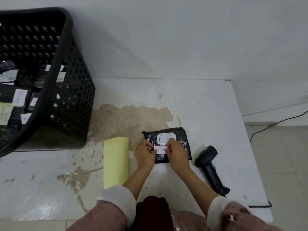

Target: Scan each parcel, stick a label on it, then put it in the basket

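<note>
Over the parcel (168, 144), your left hand (144, 155) and right hand (176, 154) pinch the label (160, 149); lay it flat, then press outward.

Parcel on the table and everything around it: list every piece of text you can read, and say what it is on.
"RETUR", handwritten, cut off by the right hand: white label held over the black parcel.
"B": printed shipping label on the parcel; the rest is too small.
Labels in the basket: too blurred.
</note>
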